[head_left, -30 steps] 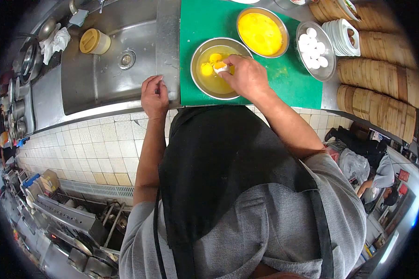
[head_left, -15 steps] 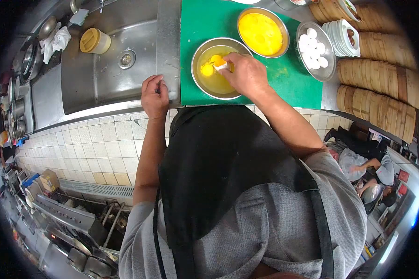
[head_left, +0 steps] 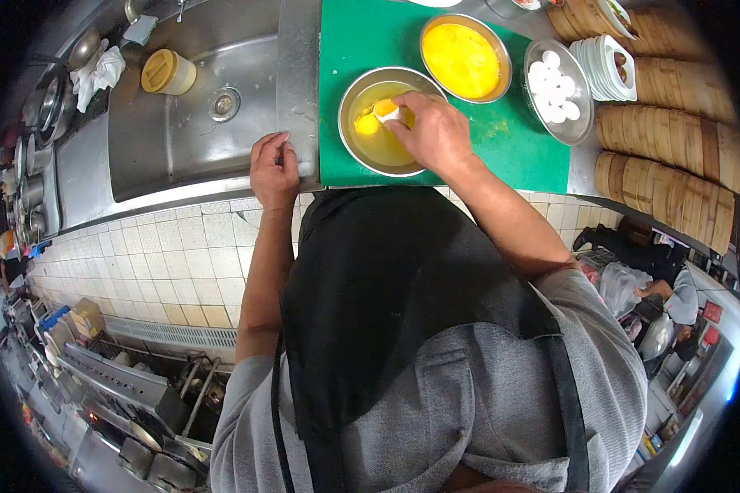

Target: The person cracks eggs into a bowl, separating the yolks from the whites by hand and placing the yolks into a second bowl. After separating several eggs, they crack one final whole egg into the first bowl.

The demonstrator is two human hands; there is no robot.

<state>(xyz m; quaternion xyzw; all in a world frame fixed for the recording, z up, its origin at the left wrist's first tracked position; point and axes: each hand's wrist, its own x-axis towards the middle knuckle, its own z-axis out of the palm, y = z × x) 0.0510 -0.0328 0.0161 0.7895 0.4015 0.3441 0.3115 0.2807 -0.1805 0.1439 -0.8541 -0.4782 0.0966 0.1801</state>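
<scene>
So the big change over the last second is at the eggshell (head_left: 389, 117): the right hand (head_left: 437, 131) is now tipping it up against an orange yolk (head_left: 385, 106), where a moment ago that yolk was showing as its own blob a bit apart. Shell and yolk are looking like one clump now, though I can't tell if the yolk is sitting in the shell or just behind it. Either way, I'd say the shell work is still going on. It's all happening inside the stainless-steel mixing bowl (head_left: 340, 123), over pale yellow liquid, with another yolk (head_left: 367, 124) floating just beside.

The right hand is pinching the shell between thumb and fingers. The left hand (head_left: 273, 172) is resting loosely curled on the metal edge by the sink (head_left: 222, 156), same as before; can't tell if it's holding anything. The yolk-filled bowl (head_left: 507, 74) and the white eggs (head_left: 551, 86) are sitting farther right, not being touched.

Brands or writing? I'm not getting any. The yellow-lidded tub (head_left: 168, 72) isn't showing a readable label, and the red patches (head_left: 713, 311) at far right are too small to make out.
</scene>
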